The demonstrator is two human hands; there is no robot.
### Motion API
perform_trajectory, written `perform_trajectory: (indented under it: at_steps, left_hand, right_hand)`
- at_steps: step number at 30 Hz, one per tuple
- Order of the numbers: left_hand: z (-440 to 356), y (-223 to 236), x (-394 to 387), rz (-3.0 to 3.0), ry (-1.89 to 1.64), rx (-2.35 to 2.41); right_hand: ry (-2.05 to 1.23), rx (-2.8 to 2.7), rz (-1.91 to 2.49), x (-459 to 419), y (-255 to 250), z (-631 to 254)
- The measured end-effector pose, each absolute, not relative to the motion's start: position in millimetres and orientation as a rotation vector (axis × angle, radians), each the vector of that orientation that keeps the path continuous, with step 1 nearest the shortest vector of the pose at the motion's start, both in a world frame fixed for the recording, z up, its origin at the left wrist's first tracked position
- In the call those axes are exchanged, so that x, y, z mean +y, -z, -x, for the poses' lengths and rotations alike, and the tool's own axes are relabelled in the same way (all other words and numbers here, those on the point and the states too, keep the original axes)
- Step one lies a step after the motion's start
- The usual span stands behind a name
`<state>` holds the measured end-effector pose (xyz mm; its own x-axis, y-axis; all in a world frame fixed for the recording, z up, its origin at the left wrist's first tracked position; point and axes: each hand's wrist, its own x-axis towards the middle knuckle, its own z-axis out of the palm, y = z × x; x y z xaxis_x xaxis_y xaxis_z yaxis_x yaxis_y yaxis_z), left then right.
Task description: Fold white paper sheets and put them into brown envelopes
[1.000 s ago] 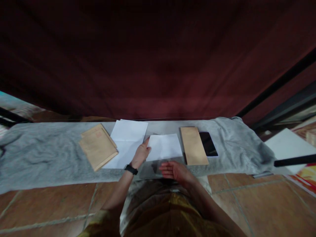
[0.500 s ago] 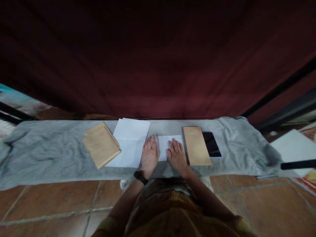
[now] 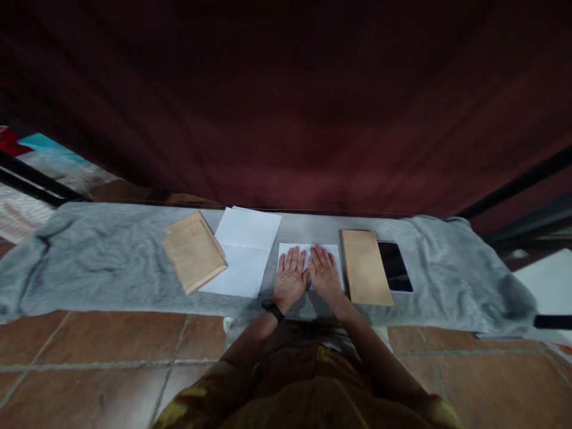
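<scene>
A folded white sheet of paper (image 3: 338, 252) lies flat in front of me, mostly covered by my hands. My left hand (image 3: 289, 280) rests on its left part, palm down and fingers spread. On its right part lies my right hand (image 3: 325, 275), also flat with the fingers apart. The two hands almost touch at the thumbs. Left of them are white paper sheets (image 3: 243, 262) with a crease across the middle. Brown envelopes (image 3: 194, 253) overlap the left edge of those sheets. Close by my right hand is a stack of brown envelopes (image 3: 366, 268).
A dark-screened phone (image 3: 395, 266) sits partly beneath the right envelope stack. Grey fleece cloth (image 3: 107, 256) covers the long narrow bench. A dark red curtain (image 3: 286, 119) hangs behind it, and brown floor tiles (image 3: 111, 339) lie below. Black bars (image 3: 552, 322) stand at the sides.
My left hand has moved right onto the folded sheet, closer to my right hand. The camera view has turned slightly. Envelopes and phone keep their places on the cloth.
</scene>
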<state>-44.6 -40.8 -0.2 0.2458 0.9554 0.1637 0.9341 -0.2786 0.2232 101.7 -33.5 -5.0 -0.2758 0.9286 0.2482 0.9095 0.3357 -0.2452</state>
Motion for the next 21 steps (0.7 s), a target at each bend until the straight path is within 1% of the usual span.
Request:
perform_trajectory:
  at_steps: [5, 15, 21]
  left_hand:
    - [47, -1, -40, -2.417, -0.383, 1.82]
    - [54, -2, -43, -2.48, -0.385, 1.824]
    - [54, -2, -45, -2.507, -0.352, 1.82]
  right_hand:
    - [-0.053, -2.225, 1.672, -23, 7, -101]
    - [0.083, -2.19, 1.728, -33, 14, -113]
    - [0.097, -2.153, 1.768, -46, 16, -111]
